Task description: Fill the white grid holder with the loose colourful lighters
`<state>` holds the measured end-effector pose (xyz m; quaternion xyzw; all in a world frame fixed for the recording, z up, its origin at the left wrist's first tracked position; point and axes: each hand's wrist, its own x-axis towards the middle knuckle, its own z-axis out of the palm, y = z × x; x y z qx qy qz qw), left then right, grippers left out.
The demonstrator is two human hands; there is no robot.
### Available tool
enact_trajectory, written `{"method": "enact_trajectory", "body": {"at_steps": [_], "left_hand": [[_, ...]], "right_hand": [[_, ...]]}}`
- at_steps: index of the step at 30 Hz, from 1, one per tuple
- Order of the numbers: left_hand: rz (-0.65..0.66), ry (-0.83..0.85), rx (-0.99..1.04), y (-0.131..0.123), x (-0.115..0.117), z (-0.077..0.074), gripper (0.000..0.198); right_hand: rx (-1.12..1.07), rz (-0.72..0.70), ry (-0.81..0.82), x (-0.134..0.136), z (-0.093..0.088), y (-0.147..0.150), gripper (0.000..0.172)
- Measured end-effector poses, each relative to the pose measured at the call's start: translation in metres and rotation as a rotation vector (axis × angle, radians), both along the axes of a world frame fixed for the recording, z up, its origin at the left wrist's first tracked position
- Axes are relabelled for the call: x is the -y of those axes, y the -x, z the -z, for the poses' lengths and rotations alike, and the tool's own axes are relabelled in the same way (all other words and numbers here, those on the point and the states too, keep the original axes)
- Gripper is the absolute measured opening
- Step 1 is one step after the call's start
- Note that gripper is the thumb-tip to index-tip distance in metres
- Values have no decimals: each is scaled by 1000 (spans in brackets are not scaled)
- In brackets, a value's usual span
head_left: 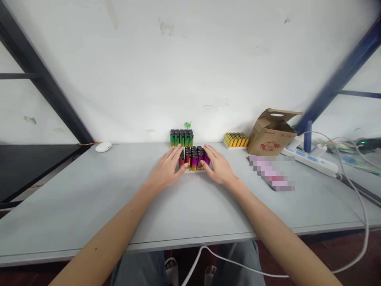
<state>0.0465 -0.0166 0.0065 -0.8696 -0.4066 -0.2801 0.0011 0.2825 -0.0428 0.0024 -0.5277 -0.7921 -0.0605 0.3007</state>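
A block of small upright cylinders with black tops, which look like batteries, stands in a low white tray on the table. Their bodies shade from red and gold at the left to purple at the right. My left hand clasps the block's left side, thumb at the front and fingers reaching along the side. On the opposite side my right hand does the same, its thumb against the front row. Both palms hide the outer cylinders in part. Just behind stands a group of green, black-topped cylinders near the wall.
Yellow cylinders in a white tray stand at the back right, beside an open cardboard box. A blurred pink flat object lies nearer. Further right are a power strip and white cable. A white oval object lies left.
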Motion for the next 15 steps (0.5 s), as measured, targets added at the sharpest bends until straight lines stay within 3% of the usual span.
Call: {"method": "enact_trajectory", "body": {"at_steps": [10,15], "left_hand": [[13,56,18,1,4,-2,68],[-55,184,33,4,1,5,83]], "right_hand": [[-55,-37,38,3,-1,0,63],[-253,-51,161,-2,7,-15,86]]}}
